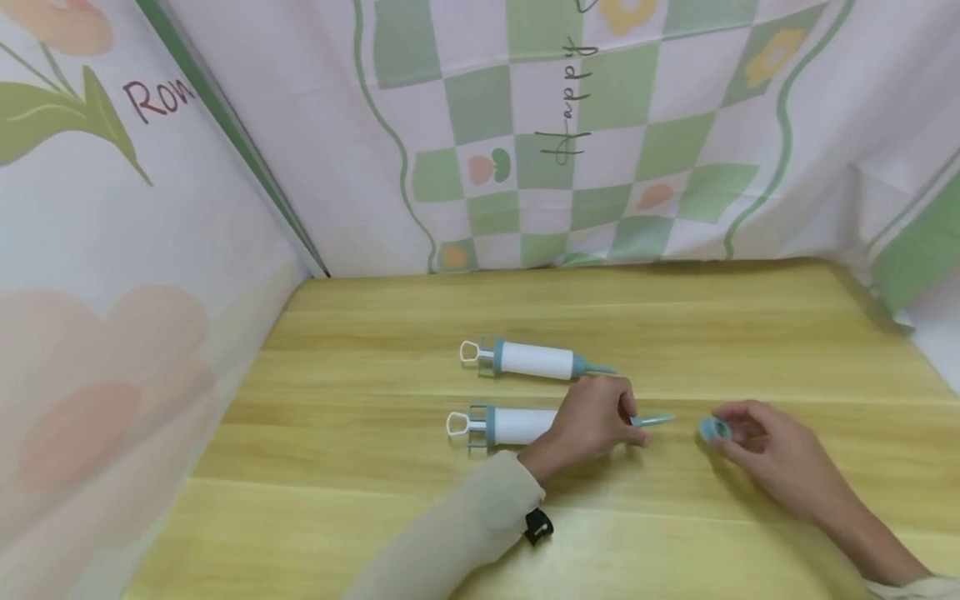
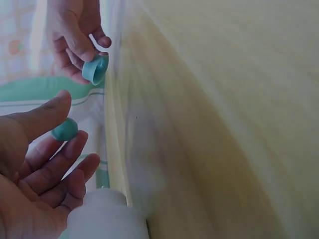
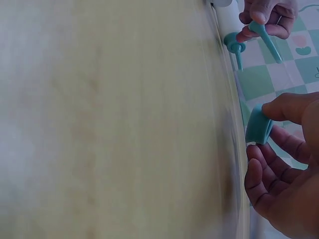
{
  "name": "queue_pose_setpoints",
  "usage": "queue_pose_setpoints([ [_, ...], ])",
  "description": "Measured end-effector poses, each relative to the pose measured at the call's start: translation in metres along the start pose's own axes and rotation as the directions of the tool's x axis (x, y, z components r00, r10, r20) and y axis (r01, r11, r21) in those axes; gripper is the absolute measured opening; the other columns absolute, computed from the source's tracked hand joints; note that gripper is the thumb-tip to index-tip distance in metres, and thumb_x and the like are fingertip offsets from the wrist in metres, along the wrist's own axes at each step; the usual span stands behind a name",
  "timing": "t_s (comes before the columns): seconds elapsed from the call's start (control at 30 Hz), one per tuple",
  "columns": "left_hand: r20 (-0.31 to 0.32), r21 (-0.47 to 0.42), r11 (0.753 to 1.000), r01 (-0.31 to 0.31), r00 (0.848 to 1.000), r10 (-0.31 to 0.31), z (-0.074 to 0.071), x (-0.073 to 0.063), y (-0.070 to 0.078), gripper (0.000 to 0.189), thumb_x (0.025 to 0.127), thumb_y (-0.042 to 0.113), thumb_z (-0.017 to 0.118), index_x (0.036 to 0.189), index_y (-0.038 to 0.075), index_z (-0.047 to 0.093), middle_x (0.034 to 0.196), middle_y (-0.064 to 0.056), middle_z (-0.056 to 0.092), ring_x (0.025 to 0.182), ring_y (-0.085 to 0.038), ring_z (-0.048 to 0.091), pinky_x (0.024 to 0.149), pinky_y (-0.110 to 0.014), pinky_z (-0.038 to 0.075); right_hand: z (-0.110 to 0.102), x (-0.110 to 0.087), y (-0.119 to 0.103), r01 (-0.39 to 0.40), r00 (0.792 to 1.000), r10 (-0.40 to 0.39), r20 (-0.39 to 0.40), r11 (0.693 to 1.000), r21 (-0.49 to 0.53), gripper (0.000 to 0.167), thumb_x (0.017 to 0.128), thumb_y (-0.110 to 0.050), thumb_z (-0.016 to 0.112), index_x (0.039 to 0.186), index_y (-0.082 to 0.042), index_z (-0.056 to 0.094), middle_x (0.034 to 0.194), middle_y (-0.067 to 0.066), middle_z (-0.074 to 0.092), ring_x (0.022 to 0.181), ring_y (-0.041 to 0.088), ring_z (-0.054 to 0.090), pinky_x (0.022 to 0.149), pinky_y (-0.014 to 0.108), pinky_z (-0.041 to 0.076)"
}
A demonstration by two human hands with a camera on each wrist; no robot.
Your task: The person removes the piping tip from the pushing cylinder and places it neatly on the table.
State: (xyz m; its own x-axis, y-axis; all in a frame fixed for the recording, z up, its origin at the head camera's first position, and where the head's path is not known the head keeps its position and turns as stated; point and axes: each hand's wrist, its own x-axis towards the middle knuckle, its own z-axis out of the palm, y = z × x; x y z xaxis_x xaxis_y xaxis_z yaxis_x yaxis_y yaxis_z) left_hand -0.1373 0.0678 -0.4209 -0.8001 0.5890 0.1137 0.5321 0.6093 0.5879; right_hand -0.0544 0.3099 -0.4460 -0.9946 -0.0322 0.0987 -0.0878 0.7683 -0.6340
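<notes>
My left hand pinches a teal tapered nozzle between thumb and fingers; its round base faces the left wrist camera. Under that hand lies a white-barrelled syringe-like tool with a white loop handle; in the left wrist view its narrower neck is bare. To the right, my right hand holds a hollow teal ring cap by its edge, thumb on one side and fingers on the other. A gap separates cap and nozzle tip.
Behind the left hand, a second matching tool lies parallel on the wooden table, its teal cap and nozzle fitted and pointing right. Printed cloth hangs along the table's back edge, and more cloth hangs on the left.
</notes>
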Motion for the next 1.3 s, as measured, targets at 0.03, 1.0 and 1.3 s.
queue_pose_setpoints([
  [0.03,-0.007,0.021,1.0,0.002,1.0,-0.002,0.001,0.001,0.001,0.032,0.073,0.028,0.092,0.076,0.018,0.061,0.066,0.018,0.054,0.056,0.008,0.047,0.054,-0.008,0.039,0.001,0.001,0.001,-0.005,1.0,0.005,0.006,1.0,-0.007,0.041,0.092,-0.023,0.074,0.124,0.0,0.059,0.111,0.018,0.066,0.089,0.023,0.065,0.065,0.022,0.05],
  [1.0,0.08,0.247,0.967,0.056,0.994,-0.078,0.032,0.013,0.024,0.032,0.07,0.033,0.093,0.073,0.02,0.064,0.065,0.016,0.055,0.06,0.002,0.045,0.056,-0.012,0.038,-0.008,0.006,-0.001,-0.03,0.997,0.036,0.07,0.996,-0.089,0.038,0.088,-0.022,0.079,0.112,0.003,0.064,0.089,0.0,0.066,0.081,0.019,0.061,0.064,0.027,0.048],
  [1.3,0.109,0.352,0.935,0.047,0.99,-0.091,0.033,0.02,0.026,0.043,0.073,0.034,0.092,0.059,0.017,0.054,0.051,0.012,0.041,0.052,-0.001,0.039,0.049,-0.015,0.035,-0.007,0.01,-0.003,-0.036,0.995,0.044,0.091,0.995,-0.09,0.038,0.086,-0.018,0.08,0.111,0.005,0.064,0.087,0.0,0.065,0.079,0.018,0.06,0.062,0.026,0.048],
])
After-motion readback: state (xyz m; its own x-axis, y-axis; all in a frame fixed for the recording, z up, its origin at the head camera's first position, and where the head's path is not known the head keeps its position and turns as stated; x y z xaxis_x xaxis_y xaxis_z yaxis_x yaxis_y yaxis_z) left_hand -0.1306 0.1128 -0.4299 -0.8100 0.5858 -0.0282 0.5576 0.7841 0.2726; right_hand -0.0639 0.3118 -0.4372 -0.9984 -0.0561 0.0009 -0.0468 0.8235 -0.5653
